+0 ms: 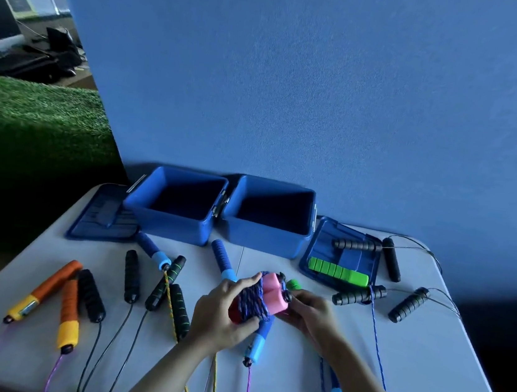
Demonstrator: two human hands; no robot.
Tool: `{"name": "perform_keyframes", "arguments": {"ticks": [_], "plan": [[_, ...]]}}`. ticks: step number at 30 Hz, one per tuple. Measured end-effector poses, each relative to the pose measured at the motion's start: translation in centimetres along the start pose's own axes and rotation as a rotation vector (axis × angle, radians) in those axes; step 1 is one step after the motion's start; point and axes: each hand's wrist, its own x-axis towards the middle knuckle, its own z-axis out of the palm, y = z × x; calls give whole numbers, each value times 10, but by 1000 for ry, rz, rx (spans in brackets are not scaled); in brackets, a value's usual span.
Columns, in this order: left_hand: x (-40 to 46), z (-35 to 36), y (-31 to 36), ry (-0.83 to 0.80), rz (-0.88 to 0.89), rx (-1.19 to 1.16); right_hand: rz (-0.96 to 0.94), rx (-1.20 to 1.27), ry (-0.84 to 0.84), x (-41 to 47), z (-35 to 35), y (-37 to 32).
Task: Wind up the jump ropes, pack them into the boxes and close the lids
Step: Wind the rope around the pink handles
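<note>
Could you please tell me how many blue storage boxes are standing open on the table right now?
2. The left box and the right box stand side by side at the table's far edge, each with its lid lying off beside it.

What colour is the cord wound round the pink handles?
Blue with dark flecks, in the head view: cord, pink handles.

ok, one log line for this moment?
left hand: grips wound rope bundle | right hand: holds bundle's other end | boxes: open, empty

A pale tabletop (425,363) carries two open blue boxes (181,206) toward twelve o'clock, a lid (103,214) at each outer side, and many jump ropes (130,277) scattered from nine to three o'clock.
</note>
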Motion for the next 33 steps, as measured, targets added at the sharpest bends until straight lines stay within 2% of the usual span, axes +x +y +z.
{"name": "perform_keyframes", "arguments": {"ticks": [4, 7, 11, 17, 21, 26, 31, 33], "plan": [[1, 0, 1, -18, -37, 30, -48, -58, 36, 0, -1, 3], [-1, 5, 3, -36, -51, 38, -37, 7, 7, -8, 3, 2], [-1, 9, 11, -97, -35, 183, -18, 28, -49, -15, 0, 0], [-5, 9, 22, -155, -40, 127, -80, -233, 23, -15, -2, -5], [-5, 11, 21, -150, -27, 144, -124, -255, 71, -12, -8, -6], [-6, 13, 25, -142, -49, 113, -167, -397, 87, -13, -9, -13], [-2, 10, 31, -156, -9, 140, -187, -268, 141, -14, -5, -8], [-3, 9, 32, -163, 7, 163, -234, -290, 130, -15, -5, -12]]}}
